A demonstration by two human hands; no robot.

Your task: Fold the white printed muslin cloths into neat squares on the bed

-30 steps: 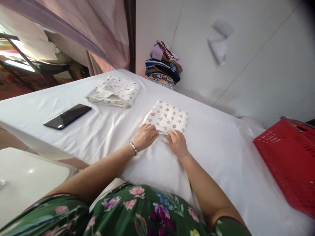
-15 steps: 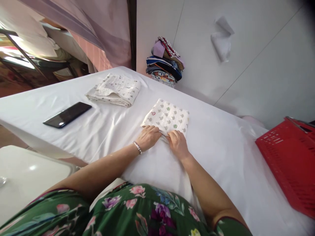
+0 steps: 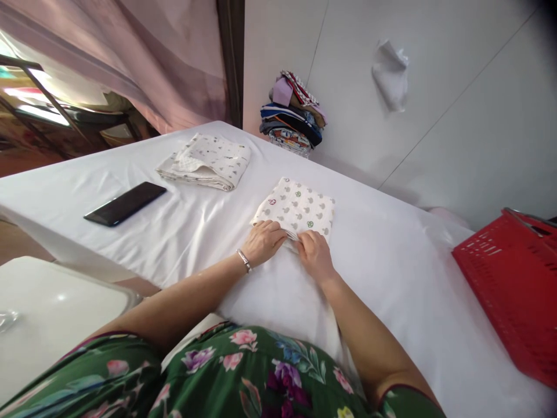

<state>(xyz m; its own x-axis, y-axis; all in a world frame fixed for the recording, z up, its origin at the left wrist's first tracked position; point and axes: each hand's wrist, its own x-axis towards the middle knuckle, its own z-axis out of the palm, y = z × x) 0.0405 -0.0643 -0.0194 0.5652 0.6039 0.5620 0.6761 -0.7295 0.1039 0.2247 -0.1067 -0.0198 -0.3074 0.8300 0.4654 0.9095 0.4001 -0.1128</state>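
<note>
A white cloth [image 3: 300, 204] printed with grey, green and red motifs lies folded in a rough square before me. Its near edge is pinched by my left hand [image 3: 265, 242], which wears a silver bracelet [image 3: 244, 260]. Close beside it, my right hand [image 3: 315, 253] grips the same edge with thumb and fingers together. Layers of the fold show between the two hands. Farther left rests a second folded cloth [image 3: 209, 159], white with small dark prints, one corner lifted slightly.
A black phone [image 3: 125, 204] lies on the white-covered table [image 3: 187, 232]. Beyond the table's far edge is a pile of folded clothes [image 3: 291, 113]. At right stands a red basket [image 3: 513, 290]. White crumpled paper or plastic [image 3: 390, 75] is at the back; a white stool-like seat [image 3: 56, 313] is lower left.
The view has shifted slightly, and the pink curtain hangs differently at upper left. Both hands keep their hold on the near edge of the cloth, with hardly any movement.
</note>
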